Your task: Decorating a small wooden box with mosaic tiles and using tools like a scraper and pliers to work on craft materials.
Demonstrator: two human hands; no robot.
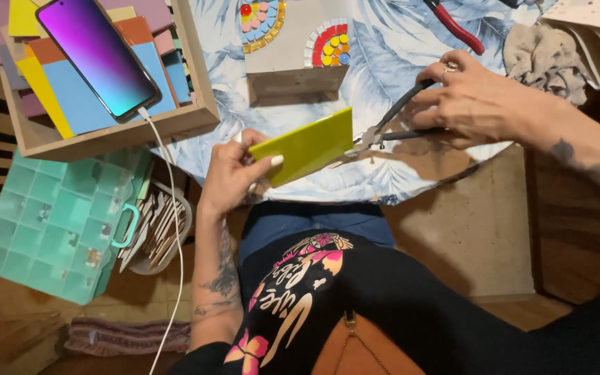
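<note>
Left hand (234,173): its grip is clamped on one yellow-green tile (305,146), thumb on top and fingers behind, holding it tilted just above the edge of the worktop (397,62).
Right hand (470,101): its grip is closed around the two dark handles of the nippers (383,128).
Nippers: the metal tip touches the right edge of the tile. The handles look a bit apart, so the squeeze is probably not done yet.
Doing it well: the tile should stay still, the tip should sit right on the edge, and the squeeze should be slow and firm. Fingers are best kept away from the tip, since bits may fly.
Tile: one in hand, near the person's body.
Block (293,48): one grey block on the worktop, with two small patches of round coloured pieces.
Box (105,135): one wooden box with many flat coloured sheets, too stacked to count.
Phone (98,55): one, lying on the sheets, with one white cable.
Red tool (456,28): one, farther back.
Teal case (50,222): one, on the floor.
</note>
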